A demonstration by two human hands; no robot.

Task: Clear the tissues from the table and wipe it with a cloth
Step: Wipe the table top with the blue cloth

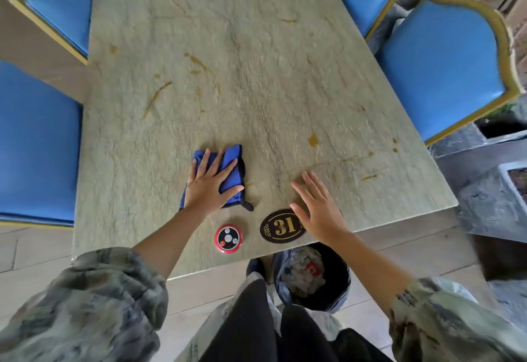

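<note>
A folded blue cloth (232,163) lies flat on the green stone table (256,62), near its front edge. My left hand (209,185) presses down on the cloth with fingers spread. My right hand (316,207) rests flat and empty on the bare tabletop to the right, its heel over the number plaque. Brown streaks and spots mark the table surface, such as a stain (313,140) right of centre. No tissues are visible on the table. Crumpled white tissues fill the black bin (339,273) below the front edge.
A red call button (228,238) and a dark oval plaque reading 31 (278,226) sit at the front edge. Blue chairs with gold frames stand on the left (37,139) and on the right (445,65).
</note>
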